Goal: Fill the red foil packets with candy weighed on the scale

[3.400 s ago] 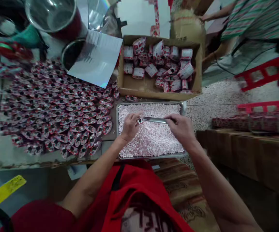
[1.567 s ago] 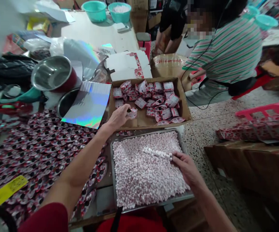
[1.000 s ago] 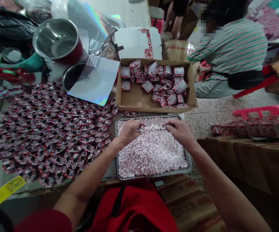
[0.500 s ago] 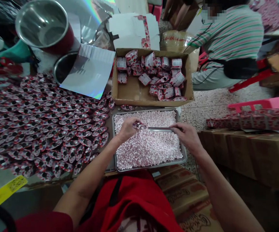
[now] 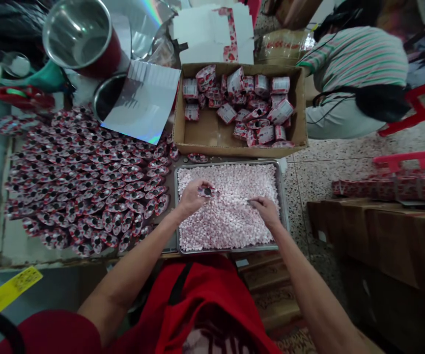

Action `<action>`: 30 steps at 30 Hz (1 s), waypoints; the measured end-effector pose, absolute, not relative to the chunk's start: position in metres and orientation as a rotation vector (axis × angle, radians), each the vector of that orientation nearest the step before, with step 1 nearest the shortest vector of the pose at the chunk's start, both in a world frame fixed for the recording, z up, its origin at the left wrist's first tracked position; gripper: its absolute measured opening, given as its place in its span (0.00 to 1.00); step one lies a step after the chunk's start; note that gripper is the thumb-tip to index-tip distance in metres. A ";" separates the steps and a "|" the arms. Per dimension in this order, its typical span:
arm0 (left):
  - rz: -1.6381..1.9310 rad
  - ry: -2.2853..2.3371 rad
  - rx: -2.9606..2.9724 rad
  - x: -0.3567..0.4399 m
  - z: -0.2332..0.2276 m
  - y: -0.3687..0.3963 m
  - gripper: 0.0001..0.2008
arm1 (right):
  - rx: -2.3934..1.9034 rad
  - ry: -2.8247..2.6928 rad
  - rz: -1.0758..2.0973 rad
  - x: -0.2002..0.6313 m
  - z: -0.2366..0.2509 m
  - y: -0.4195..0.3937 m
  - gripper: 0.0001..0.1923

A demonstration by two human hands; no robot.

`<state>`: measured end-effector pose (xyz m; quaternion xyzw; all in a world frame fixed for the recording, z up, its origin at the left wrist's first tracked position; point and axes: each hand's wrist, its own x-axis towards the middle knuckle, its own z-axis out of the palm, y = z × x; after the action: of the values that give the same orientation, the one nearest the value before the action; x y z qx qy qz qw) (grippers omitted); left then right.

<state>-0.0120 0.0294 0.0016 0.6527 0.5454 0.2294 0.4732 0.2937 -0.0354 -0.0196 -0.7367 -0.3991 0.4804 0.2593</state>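
My left hand (image 5: pixel 191 197) pinches a small red-and-white packet (image 5: pixel 208 191) above the metal tray (image 5: pixel 283 196) heaped with small pink and white candies (image 5: pixel 230 221). My right hand (image 5: pixel 266 210) rests low on the candy heap, closed on a thin metal scoop (image 5: pixel 251 200) whose tip is mostly buried in the candies. Just beyond the tray stands an open cardboard box (image 5: pixel 205 146) holding several filled red-and-white packets (image 5: pixel 251 105). Many flat empty packets (image 5: pixel 87 182) lie spread in rows to the left of the tray.
A steel bowl (image 5: pixel 75 32) and a holographic sheet (image 5: pixel 142 103) lie at the back left. A person in a striped shirt (image 5: pixel 355 56) crouches at the back right by a red stool (image 5: pixel 420 101). Brown cartons (image 5: pixel 382 236) line the right side. A yellow strip (image 5: pixel 8 295) pokes in at lower left.
My left hand dropped a packet in the box and took another. My right hand brought the scoop level to the packet, then lowered it into the candy heap.
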 end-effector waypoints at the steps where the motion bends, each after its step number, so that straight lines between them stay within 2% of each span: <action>1: 0.553 1.348 1.621 -0.011 0.002 0.029 0.19 | -1.969 -1.071 1.336 0.300 -0.008 -0.037 0.20; 5: 0.520 1.374 1.734 -0.003 0.007 0.027 0.18 | -1.868 -1.086 1.425 0.313 0.037 -0.034 0.22; 11: 0.479 1.355 1.837 0.009 0.016 0.022 0.20 | -1.798 -1.286 1.391 0.287 0.076 -0.003 0.14; 18: 0.514 1.347 1.790 0.015 0.022 0.018 0.19 | -1.907 -2.015 0.809 0.252 0.133 0.009 0.12; 22: 0.577 1.335 1.685 0.016 0.027 0.018 0.18 | -1.962 -2.198 0.652 0.235 0.153 0.010 0.12; 27: 0.678 1.296 1.419 0.013 0.021 0.012 0.17 | -1.937 -2.028 0.745 0.252 0.160 -0.003 0.12; 30: 0.726 1.254 1.215 0.013 0.012 0.004 0.18 | -2.050 -1.712 0.806 0.291 0.136 -0.021 0.15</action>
<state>0.0127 0.0044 0.0119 0.5210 0.5376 0.3114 0.5853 0.2909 -0.0208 0.1364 -0.7235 -0.6043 0.2844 0.1748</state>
